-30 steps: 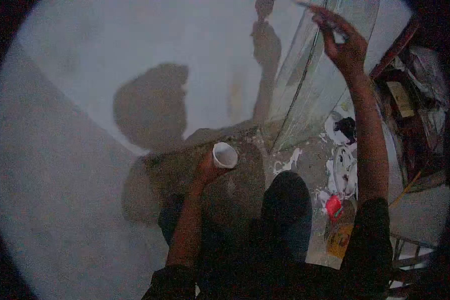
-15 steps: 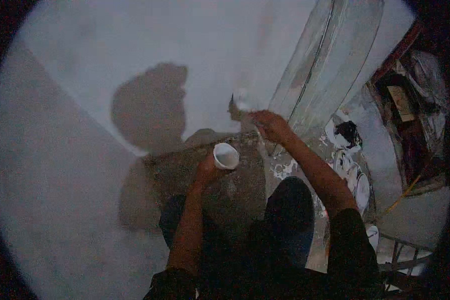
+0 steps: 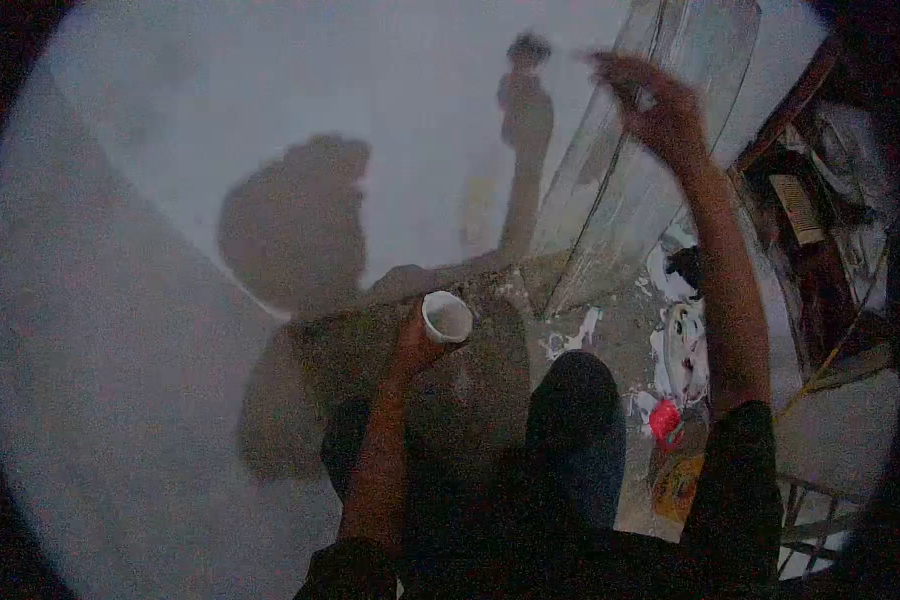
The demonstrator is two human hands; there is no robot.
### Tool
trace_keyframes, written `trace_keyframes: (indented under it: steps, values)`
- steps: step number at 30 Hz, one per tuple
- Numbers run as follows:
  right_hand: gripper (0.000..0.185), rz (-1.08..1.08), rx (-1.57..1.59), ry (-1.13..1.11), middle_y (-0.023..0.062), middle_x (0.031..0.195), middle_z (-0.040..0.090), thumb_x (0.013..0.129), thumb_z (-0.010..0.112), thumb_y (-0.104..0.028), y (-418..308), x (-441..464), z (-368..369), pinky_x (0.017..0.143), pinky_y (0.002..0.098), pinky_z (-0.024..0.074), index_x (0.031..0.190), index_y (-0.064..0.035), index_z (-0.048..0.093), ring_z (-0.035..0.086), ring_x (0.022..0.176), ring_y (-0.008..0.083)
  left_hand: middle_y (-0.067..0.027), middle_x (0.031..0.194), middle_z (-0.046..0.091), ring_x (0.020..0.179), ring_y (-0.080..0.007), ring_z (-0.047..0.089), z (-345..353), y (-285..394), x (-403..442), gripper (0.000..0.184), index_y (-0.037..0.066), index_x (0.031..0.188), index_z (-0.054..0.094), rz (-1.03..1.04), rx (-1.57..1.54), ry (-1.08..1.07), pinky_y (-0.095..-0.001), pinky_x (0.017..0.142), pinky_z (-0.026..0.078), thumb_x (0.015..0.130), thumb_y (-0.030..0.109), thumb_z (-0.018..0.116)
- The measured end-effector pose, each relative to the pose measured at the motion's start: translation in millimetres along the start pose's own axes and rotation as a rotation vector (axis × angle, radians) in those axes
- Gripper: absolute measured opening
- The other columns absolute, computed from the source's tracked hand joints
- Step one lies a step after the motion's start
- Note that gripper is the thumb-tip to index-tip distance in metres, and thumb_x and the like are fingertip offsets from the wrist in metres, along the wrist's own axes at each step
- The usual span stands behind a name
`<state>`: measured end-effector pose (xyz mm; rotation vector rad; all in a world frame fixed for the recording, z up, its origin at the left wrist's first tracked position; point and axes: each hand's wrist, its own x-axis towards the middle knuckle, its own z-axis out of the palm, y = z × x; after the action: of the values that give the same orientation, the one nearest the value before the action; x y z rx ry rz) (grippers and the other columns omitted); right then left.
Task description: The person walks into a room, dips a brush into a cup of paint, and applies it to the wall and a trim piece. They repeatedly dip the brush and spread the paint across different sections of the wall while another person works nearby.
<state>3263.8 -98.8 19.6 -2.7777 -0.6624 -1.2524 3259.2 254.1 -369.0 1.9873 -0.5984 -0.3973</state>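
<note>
A white cup point(image 3: 448, 318) is in my left hand point(image 3: 418, 350), its open top facing up over the floor between my knees. My right hand point(image 3: 660, 108) is raised at the upper right, in front of the wall point(image 3: 420, 90). Its fingers are pinched on a thin tool that is blurred and hard to make out against the pale wall. The shadow of my right hand and the tool falls on the wall to the left.
White-splattered containers point(image 3: 682, 350), a red object point(image 3: 664, 422) and a yellow-orange item point(image 3: 676, 486) lie on the floor right of my knee. A pale panel point(image 3: 620, 170) stands behind. Farther right are a crate of clutter point(image 3: 820, 270) and a metal rack point(image 3: 815, 515).
My right hand has risen from low on the wall near the cup to the upper right. My left hand and the cup have hardly moved.
</note>
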Motion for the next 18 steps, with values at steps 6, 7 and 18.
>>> trace_keyframes:
  steps: [6,7,18]
  values:
    - [0.024,0.077,-0.433,0.471,0.0077,0.113,0.077,0.091,0.076,-0.013,13,22,-21,0.085,0.0344,0.0593,0.116,-0.0118,0.074,0.076,0.100,0.0230,-0.0203,0.139,0.060,0.129,-0.0378,0.059,-3,8,-1,0.104,0.005,0.149,0.041,-0.002,-0.002,0.008,-0.0516,0.105,0.050,0.068,0.043,0.095]
    - [0.025,0.056,-0.354,0.449,0.0077,0.114,0.076,0.091,0.075,-0.011,-3,9,-8,0.086,0.0343,0.0589,0.116,-0.0118,0.074,0.075,0.102,0.0230,-0.0205,0.139,0.060,0.128,-0.0379,0.059,-3,9,-1,0.104,0.005,0.149,0.041,-0.002,-0.003,0.012,-0.0515,0.105,0.051,0.068,0.043,0.095]
    - [0.049,0.365,0.187,-0.742,0.0138,0.139,0.060,0.090,0.069,-0.008,-97,-199,190,0.104,0.0459,0.0510,0.138,-0.0129,0.057,0.061,0.122,0.0340,-0.0230,0.139,0.059,0.126,-0.0391,0.060,-14,12,-4,0.104,0.003,0.148,0.041,-0.015,0.022,0.099,-0.0511,0.103,0.052,0.068,0.042,0.095]
